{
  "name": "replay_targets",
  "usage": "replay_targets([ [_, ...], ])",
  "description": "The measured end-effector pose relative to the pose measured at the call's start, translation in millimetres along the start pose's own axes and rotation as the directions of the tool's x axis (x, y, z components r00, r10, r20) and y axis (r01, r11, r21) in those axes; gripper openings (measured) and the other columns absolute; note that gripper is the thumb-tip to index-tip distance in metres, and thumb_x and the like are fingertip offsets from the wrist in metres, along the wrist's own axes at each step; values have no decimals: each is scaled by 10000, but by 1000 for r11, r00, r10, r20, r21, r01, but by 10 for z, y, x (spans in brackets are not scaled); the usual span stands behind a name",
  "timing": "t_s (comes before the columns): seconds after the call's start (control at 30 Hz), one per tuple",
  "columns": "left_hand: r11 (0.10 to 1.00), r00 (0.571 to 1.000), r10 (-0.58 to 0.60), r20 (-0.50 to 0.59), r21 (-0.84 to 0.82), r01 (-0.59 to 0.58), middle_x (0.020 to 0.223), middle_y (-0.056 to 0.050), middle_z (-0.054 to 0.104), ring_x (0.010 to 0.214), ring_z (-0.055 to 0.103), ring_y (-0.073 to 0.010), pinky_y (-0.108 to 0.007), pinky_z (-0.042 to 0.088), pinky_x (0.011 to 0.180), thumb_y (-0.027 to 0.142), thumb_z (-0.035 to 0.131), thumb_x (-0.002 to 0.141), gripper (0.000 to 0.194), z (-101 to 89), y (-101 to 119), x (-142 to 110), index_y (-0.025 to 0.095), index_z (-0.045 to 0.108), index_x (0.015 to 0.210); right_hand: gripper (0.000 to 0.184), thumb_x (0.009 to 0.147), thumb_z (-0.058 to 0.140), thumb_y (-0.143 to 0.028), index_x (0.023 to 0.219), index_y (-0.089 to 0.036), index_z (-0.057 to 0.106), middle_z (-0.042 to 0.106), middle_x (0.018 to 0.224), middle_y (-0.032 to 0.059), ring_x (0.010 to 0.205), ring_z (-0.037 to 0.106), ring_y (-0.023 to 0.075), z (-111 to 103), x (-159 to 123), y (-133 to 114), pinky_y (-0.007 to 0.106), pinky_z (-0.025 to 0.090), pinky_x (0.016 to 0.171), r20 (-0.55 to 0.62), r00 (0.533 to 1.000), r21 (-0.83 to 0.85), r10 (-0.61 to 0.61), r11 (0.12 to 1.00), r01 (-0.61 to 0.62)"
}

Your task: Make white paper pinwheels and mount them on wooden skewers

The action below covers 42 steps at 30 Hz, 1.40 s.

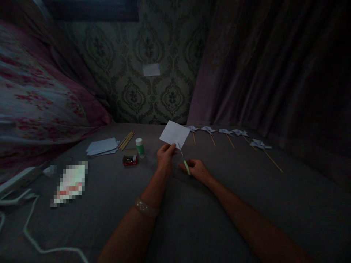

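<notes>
My left hand (165, 154) pinches the lower edge of a white sheet of paper (174, 133), holding it up above the grey cloth. In my right hand (197, 168) is a pair of scissors (187, 167) with light green handles. Their blades reach up to the paper's lower corner, close to my left fingers. Whether the blades have cut into the sheet, I cannot tell. Behind and to the right lie several paper pinwheels (208, 130) on wooden sticks, in a row.
Left of my hands stand a glue stick (140, 147) and an opened small red box (129, 160) with shiny bits. Beyond are thin wooden sticks (127, 140) and a stack of white paper (102, 146). A power strip (22, 179) and white cable (38, 248) lie far left.
</notes>
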State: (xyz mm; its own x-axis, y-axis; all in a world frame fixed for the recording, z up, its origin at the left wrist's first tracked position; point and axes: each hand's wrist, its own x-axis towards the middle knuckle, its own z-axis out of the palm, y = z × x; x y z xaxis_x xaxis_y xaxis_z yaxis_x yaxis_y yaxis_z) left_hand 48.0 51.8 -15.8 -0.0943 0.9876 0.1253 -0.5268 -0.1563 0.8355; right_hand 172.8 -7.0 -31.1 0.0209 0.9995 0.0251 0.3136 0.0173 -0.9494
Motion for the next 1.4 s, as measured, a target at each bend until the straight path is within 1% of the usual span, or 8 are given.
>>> replay_targets([
  [0.13,1000,999,-6,31,-2,6,617,-2,615,558,534,-92,-220,397,554,271,765,553,198,9,1,-18,139,680,673,405,555,705,-529,502,-169,528,488,491,-37,473,403,84,0,-8,-21,238,307,475,-6,1000,27,-19,999,19],
  [0.43,1000,997,-27,68,7,26,627,-3,627,547,529,-91,-221,395,547,252,760,547,198,50,-6,-67,143,697,700,405,549,705,-538,541,-165,549,500,514,-35,498,420,93,1,-18,-31,239,318,488,-44,998,104,-38,994,42],
  [0.63,1000,997,-21,77,-10,22,612,-6,621,544,534,-91,-217,393,532,242,760,560,177,44,-9,-69,134,691,682,404,560,698,-541,542,-164,552,498,503,-34,481,406,89,11,-28,-56,240,313,477,-61,998,91,-21,996,26],
  [0.77,998,996,-40,82,-55,44,618,-3,622,545,541,-87,-211,399,525,231,765,544,189,55,13,-80,134,687,686,406,543,711,-537,537,-165,549,492,495,-37,473,397,85,13,-21,-51,238,309,469,-67,998,107,-12,994,19],
  [0.93,982,990,-116,80,-139,127,614,6,621,525,541,-77,-204,406,524,203,773,509,223,80,61,-100,132,669,693,408,539,711,-537,531,-163,546,489,496,-35,475,396,84,16,-20,-51,236,306,466,-71,997,98,-14,995,21],
  [1.03,966,984,-143,105,-204,162,596,19,611,506,533,-68,-200,410,524,181,772,499,220,86,75,-100,133,650,675,410,538,707,-541,551,-159,561,510,515,-27,489,417,90,13,-31,-69,237,314,473,-70,997,93,-14,995,21],
  [1.3,936,972,-169,163,-281,210,550,38,580,514,545,-68,-202,416,550,150,757,534,205,67,73,-88,145,566,609,393,559,714,-520,534,-167,542,496,495,-38,471,403,84,16,-11,-26,230,311,466,-58,997,108,-41,993,47],
  [1.4,929,968,-177,179,-293,224,557,36,589,522,554,-70,-202,420,560,152,751,545,198,60,76,-85,146,573,633,396,559,717,-518,532,-165,540,501,499,-38,471,405,83,17,-6,-9,228,313,467,-54,998,104,-33,994,39],
])
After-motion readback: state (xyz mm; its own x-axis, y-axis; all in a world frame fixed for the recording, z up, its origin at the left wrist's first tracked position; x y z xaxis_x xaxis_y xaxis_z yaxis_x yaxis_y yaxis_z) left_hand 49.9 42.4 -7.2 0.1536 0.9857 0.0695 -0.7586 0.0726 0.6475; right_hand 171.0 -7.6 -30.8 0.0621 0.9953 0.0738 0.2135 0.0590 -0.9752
